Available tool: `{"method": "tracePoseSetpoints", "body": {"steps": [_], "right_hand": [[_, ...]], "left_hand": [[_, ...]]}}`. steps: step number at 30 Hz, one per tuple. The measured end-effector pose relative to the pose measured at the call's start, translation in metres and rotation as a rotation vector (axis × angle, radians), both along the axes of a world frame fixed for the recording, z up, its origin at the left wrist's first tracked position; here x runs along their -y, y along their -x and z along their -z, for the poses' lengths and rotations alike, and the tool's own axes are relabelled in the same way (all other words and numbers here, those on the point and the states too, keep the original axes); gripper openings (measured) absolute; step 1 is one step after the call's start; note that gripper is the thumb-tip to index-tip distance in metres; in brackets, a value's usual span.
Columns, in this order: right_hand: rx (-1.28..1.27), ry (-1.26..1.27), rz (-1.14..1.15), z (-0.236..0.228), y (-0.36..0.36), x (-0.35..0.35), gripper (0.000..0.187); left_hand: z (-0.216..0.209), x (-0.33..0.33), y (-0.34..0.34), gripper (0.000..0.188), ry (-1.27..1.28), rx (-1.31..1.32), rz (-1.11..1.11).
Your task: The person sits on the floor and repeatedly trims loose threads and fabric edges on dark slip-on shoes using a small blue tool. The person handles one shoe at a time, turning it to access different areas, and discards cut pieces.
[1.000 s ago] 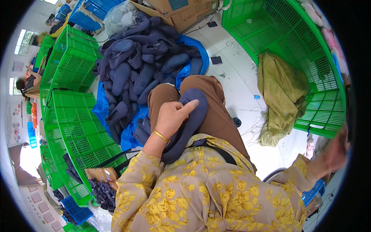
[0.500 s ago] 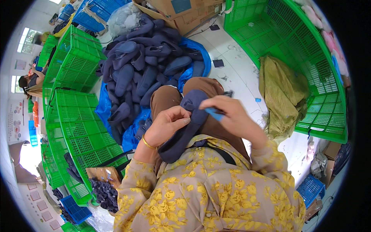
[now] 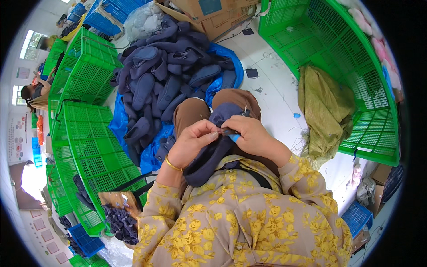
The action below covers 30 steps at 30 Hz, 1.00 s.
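Observation:
A dark navy fabric slipper [image 3: 201,165] lies across my lap, its sole end toward my waist. The thumb and fingers of my left hand [image 3: 189,144] are pinched at the slipper's upper; whatever small bit is between the fingertips is too small to make out. My right hand [image 3: 253,135] is closed around a small dark hand tool [image 3: 228,131], its tip meeting the left fingertips. Something blue shows under the right fingers, and a dark metal part sticks out above that hand. The tool's exact kind is hidden by the fingers.
A heap of navy slippers [image 3: 155,75] lies on a blue sheet [image 3: 236,62] ahead. Green crates [image 3: 95,155] stand at my left, a large green crate [image 3: 373,107] and an olive sack [image 3: 327,111] at my right. Small dark fabric pieces [image 3: 119,224] sit by a wooden board [image 3: 120,202].
My right hand has moved left and slightly down, bringing the tool's tip to the left fingertips. The left hand and the slipper have stayed almost in place.

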State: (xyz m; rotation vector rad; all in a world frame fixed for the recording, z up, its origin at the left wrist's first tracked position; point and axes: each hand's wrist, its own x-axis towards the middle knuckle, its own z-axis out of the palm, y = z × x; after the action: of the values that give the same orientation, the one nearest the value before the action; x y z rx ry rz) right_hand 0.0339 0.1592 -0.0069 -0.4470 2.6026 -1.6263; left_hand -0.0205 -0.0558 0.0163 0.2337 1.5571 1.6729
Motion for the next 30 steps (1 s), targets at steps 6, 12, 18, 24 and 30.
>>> {"method": "tracePoseSetpoints", "body": {"steps": [6, 12, 18, 24, 30], "right_hand": [[-0.002, 0.080, 0.040, -0.001, 0.000, 0.004, 0.015], [0.002, 0.580, 0.355, 0.012, 0.002, 0.018, 0.006], [0.355, 1.415, 0.563, 0.020, -0.017, -0.049, 0.016], [0.050, 1.497, 0.786, 0.055, -0.055, -0.138, 0.008], [-0.059, 1.523, 0.958, 0.069, -0.075, -0.183, 0.006]], "left_hand": [[0.014, -0.003, -0.001, 0.006, 0.026, -0.008, -0.032], [0.012, -0.011, -0.006, 0.004, 0.171, -0.113, -0.053], [-0.001, -0.016, -0.005, 0.007, 0.019, 0.245, -0.238], [0.003, -0.018, -0.006, 0.008, 0.199, -0.088, -0.179], [0.005, -0.017, -0.005, 0.008, 0.235, -0.154, -0.132]]}}
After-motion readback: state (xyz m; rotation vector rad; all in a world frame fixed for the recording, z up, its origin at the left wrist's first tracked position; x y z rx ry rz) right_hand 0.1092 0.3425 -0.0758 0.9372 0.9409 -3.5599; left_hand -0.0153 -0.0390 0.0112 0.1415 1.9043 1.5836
